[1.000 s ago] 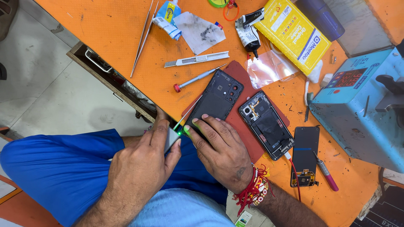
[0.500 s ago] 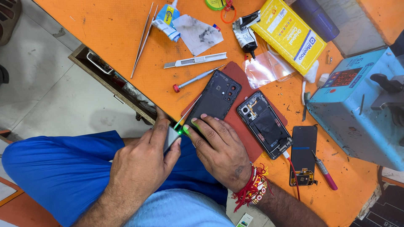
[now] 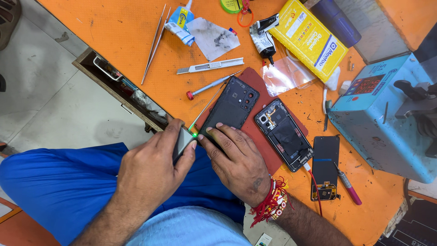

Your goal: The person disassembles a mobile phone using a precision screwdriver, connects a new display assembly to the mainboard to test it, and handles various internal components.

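**Both hands at the near end of the black back cover**

We see the black phone back cover (image 3: 230, 109) lying on a dark red mat (image 3: 255, 132) on the orange table (image 3: 114, 32). Its long axis runs diagonally, camera cutouts at the far upper-right end, the near end pointing down-left toward the table edge and us.

Our right hand (image 3: 236, 159) lies flat on that near end, fingers spread and pressing, closed around nothing. Our left hand (image 3: 152, 168) has its fingers curled round a small grey tool (image 3: 182, 141) with a green light at its tip, held against the cover's near corner.

Just right of the cover, parallel to it, lies an opened phone body (image 3: 284, 134), and beyond that a detached screen (image 3: 325, 166). A red-capped screwdriver (image 3: 209, 85) and a utility knife (image 3: 209, 66) lie just beyond the cover. Tweezers (image 3: 154, 43) sit well apart to the left, a blue machine (image 3: 387, 118) to the right.
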